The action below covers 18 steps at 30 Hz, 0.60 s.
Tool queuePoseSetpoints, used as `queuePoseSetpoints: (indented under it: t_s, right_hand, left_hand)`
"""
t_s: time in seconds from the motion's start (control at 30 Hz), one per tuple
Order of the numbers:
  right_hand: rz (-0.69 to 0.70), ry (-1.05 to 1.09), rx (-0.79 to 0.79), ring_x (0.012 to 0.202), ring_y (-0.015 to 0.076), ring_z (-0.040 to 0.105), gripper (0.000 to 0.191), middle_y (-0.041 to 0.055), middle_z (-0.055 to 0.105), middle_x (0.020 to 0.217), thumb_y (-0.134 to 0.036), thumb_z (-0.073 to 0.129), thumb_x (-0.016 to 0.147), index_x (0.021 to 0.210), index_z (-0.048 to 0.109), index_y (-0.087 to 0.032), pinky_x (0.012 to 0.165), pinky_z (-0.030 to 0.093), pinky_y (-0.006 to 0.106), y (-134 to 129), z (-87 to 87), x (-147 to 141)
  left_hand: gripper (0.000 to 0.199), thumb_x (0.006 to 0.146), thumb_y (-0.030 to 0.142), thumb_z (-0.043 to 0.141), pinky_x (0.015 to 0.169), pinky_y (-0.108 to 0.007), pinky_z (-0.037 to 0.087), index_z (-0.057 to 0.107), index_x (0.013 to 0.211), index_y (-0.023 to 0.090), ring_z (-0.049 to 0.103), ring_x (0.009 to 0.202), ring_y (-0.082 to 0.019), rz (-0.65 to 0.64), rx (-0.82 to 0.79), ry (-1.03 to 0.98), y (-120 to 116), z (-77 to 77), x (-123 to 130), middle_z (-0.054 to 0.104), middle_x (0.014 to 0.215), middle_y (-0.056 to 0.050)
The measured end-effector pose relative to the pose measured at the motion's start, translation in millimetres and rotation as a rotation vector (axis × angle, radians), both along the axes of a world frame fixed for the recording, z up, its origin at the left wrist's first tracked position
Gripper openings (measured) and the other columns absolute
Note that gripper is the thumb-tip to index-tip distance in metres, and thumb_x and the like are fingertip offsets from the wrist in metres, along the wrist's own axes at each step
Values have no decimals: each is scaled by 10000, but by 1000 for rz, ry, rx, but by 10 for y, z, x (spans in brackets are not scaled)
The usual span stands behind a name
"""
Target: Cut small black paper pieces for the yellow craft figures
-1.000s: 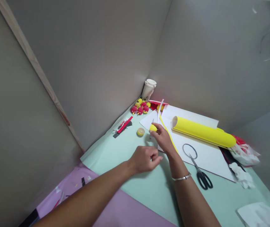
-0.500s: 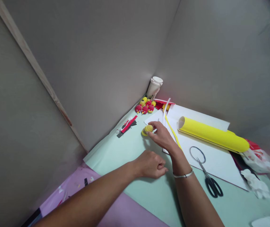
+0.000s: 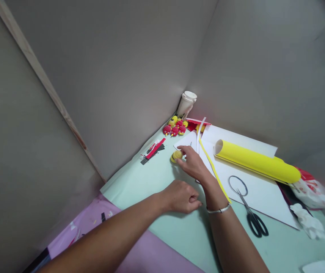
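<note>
Head view: the right hand [image 3: 192,162] pinches a small yellow piece [image 3: 176,156] on the green sheet [image 3: 139,182]; light, even fingertip pressure should suit it. Nearer the wearer than that grip, the left hand [image 3: 179,197] is curled shut. Scissors [image 3: 249,212] lie rightward; grey walls [image 3: 122,76] rise beyond.

Right hand [image 3: 192,162] had fingers on small round yellow thing [image 3: 176,156] (black on it too). Left hand [image 3: 179,197] lay curled, just below. Scissors [image 3: 251,214] and yellow roll [image 3: 256,161] sat off to right. White cup [image 3: 186,104] stood in far corner.
</note>
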State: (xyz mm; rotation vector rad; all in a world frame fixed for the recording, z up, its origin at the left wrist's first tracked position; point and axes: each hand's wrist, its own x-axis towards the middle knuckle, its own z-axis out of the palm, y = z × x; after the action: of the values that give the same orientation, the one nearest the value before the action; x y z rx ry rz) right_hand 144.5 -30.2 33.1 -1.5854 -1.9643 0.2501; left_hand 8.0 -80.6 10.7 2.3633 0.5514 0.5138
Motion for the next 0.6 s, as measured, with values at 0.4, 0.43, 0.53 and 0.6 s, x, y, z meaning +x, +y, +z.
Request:
queuePoseSetpoints:
  t_s: [0.4,0.43,0.53,0.6]
  right_hand:
    - [9,-17,2,987,227,589,459,79,612,1077,-179,592,774,1231,571,-214,904,475,385,10,-26,-10]
    - [9,-18,1,989,227,589,456,81,613,1079,-180,593,775,1230,571,-209,907,474,383,13,-27,-12]
    - [10,-21,1,998,230,587,450,90,612,1086,-192,596,779,1229,569,-189,914,471,380,21,-32,-14]
    - [11,-22,2,1000,230,586,448,88,612,1086,-201,599,783,1230,568,-192,913,471,382,27,-38,-11]
  left_hand:
    - [345,763,328,595,510,-284,252,393,524,184,360,482,-109,-10,-23,31,11,-3,2,492,506,36]
    - [342,766,332,588,511,-283,247,392,528,185,360,485,-111,-15,-25,32,13,-6,3,493,509,35]
    - [330,766,336,573,519,-279,231,389,535,187,371,496,-117,-22,-34,41,15,-2,2,497,520,31]
    - [327,764,335,572,522,-280,230,393,533,188,383,499,-119,-21,-38,49,16,7,-1,501,524,28]
